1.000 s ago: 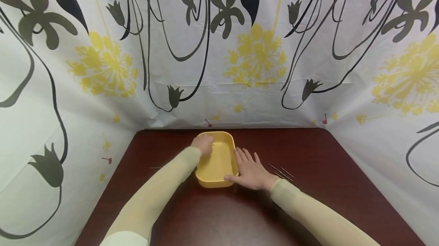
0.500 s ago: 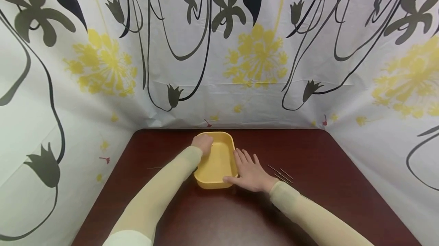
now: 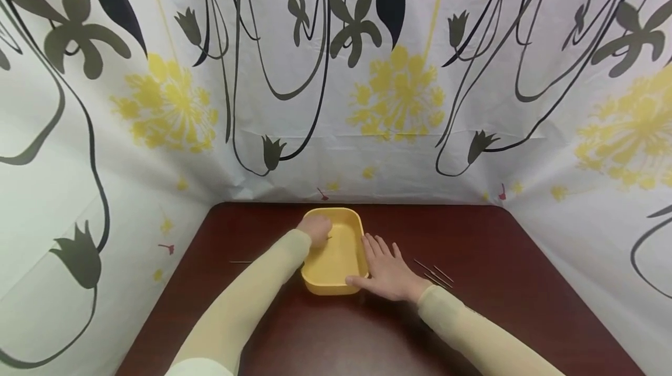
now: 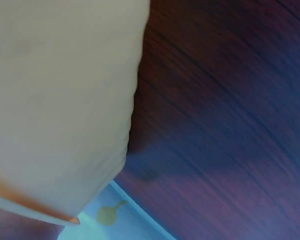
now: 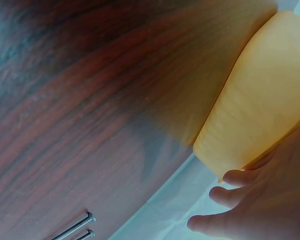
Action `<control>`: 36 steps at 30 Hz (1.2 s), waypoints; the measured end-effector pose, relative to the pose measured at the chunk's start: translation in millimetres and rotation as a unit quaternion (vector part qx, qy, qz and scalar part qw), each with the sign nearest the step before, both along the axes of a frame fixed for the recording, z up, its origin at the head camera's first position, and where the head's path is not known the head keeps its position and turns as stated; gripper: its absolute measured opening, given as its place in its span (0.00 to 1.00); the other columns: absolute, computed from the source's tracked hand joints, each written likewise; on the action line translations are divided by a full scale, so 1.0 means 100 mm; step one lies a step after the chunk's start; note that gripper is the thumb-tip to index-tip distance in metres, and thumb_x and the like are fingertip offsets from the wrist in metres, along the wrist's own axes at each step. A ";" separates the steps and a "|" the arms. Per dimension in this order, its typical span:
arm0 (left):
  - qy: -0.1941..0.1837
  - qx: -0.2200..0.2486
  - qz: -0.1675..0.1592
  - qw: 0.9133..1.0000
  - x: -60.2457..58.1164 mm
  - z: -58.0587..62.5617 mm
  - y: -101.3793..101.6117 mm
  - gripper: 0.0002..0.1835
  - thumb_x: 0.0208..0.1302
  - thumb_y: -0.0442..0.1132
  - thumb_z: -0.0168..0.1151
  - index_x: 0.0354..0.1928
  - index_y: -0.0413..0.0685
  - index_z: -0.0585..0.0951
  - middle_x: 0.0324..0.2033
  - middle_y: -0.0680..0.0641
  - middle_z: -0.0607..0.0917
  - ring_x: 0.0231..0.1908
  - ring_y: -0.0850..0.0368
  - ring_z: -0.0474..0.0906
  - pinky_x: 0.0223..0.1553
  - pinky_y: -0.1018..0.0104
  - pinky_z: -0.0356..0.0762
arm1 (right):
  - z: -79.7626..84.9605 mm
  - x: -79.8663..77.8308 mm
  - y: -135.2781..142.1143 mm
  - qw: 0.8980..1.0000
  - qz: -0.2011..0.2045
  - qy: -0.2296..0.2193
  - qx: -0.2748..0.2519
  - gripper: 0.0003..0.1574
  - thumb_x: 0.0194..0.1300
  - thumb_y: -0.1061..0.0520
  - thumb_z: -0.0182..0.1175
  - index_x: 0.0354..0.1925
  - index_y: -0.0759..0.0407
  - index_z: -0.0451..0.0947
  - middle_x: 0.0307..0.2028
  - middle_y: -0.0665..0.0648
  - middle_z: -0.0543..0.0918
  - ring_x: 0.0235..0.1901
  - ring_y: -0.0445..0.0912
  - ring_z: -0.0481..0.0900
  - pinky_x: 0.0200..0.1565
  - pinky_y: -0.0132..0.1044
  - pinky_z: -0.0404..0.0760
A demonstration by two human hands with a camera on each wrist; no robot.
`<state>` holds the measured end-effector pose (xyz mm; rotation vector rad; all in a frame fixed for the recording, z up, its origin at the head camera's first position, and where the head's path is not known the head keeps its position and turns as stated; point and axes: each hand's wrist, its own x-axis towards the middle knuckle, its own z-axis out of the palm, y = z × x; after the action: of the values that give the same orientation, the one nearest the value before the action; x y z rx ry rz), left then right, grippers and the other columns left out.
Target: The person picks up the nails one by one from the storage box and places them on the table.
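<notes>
A yellow rectangular tray (image 3: 336,289) stands on the dark table near its far edge. My left hand (image 3: 315,229) reaches over the tray's left rim, its fingers curled inside. A thin dark sliver shows at those fingertips, apparently the end of a nail (image 3: 329,238); the rest is hidden by the hand. Against the tray's right wall lies my right hand (image 3: 388,274), fingers straight and spread, thumb over the near right corner. In the right wrist view the tray's outer side (image 5: 255,95) shows with the right fingers by its rim. The left wrist view holds mostly sleeve (image 4: 60,90).
Several metal nails (image 3: 436,275) lie on the table (image 3: 472,317) to the right of my right hand; their flat heads show in the right wrist view. Left of the tray, one thin nail-like piece (image 3: 240,262) sticks out past my left sleeve. A patterned cloth (image 3: 399,178) hangs behind.
The head view has tilted slightly. My left hand has come a little nearer inside the tray, with the thin sliver at its fingertips. The right hand keeps its place on the tray.
</notes>
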<state>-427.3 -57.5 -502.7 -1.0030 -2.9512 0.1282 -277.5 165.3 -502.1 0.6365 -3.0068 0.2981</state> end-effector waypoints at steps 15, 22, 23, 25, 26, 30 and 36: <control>-0.010 -0.007 -0.036 0.999 0.09 0.01 0.00 0.11 0.56 0.38 0.70 0.24 0.54 0.75 0.26 0.55 0.76 0.28 0.58 0.73 0.36 0.63 0.76 | -0.07 0.02 0.02 1.000 -0.008 -0.007 0.010 0.73 0.60 0.12 0.42 0.81 0.60 0.40 0.79 0.60 0.48 0.77 0.60 0.46 0.69 0.67 0.47; -0.010 -0.001 -0.041 0.999 0.15 0.12 0.00 0.11 0.55 0.38 0.70 0.23 0.54 0.75 0.29 0.55 0.75 0.29 0.58 0.73 0.36 0.63 0.76 | -0.04 0.01 0.02 1.000 -0.005 -0.006 0.009 0.72 0.61 0.14 0.43 0.80 0.61 0.40 0.79 0.61 0.48 0.77 0.60 0.46 0.69 0.67 0.47; -0.010 -0.001 -0.041 0.999 0.16 0.14 0.00 0.12 0.56 0.39 0.70 0.23 0.54 0.75 0.30 0.55 0.75 0.29 0.58 0.73 0.36 0.63 0.76 | -0.04 0.02 0.02 1.000 -0.005 -0.006 0.009 0.72 0.61 0.13 0.43 0.80 0.61 0.40 0.79 0.61 0.48 0.76 0.60 0.46 0.69 0.67 0.47; -0.009 -0.001 -0.041 0.999 0.18 0.16 0.01 0.12 0.58 0.40 0.69 0.22 0.54 0.75 0.31 0.55 0.75 0.30 0.58 0.73 0.38 0.62 0.76 | -0.03 0.02 0.02 1.000 -0.005 -0.008 0.010 0.73 0.60 0.13 0.42 0.80 0.61 0.40 0.79 0.61 0.48 0.76 0.60 0.46 0.69 0.67 0.47; -0.008 -0.001 -0.043 0.999 0.19 0.17 0.01 0.13 0.59 0.41 0.69 0.22 0.54 0.75 0.32 0.55 0.75 0.30 0.58 0.73 0.38 0.62 0.76 | -0.03 0.01 0.02 1.000 -0.004 -0.008 0.010 0.72 0.60 0.13 0.42 0.80 0.61 0.40 0.79 0.61 0.48 0.76 0.60 0.46 0.69 0.67 0.47; -0.007 0.002 -0.050 0.999 0.22 0.21 0.01 0.13 0.60 0.41 0.70 0.22 0.54 0.75 0.34 0.54 0.75 0.29 0.58 0.73 0.36 0.62 0.76 | -0.03 0.00 0.01 1.000 -0.004 -0.009 0.007 0.73 0.60 0.12 0.41 0.80 0.60 0.40 0.79 0.61 0.48 0.76 0.60 0.46 0.69 0.67 0.46; 0.004 0.000 -0.058 0.998 0.24 0.24 0.01 0.13 0.60 0.42 0.70 0.23 0.55 0.76 0.33 0.55 0.73 0.26 0.60 0.72 0.31 0.65 0.73 | -0.03 -0.01 0.01 1.000 -0.004 0.000 0.009 0.74 0.58 0.11 0.39 0.80 0.61 0.40 0.79 0.61 0.49 0.77 0.59 0.46 0.69 0.67 0.47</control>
<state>-403.0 -56.0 -479.1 -1.1670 -2.8777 0.1283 -278.9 166.2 -505.6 0.6262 -3.0136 0.2719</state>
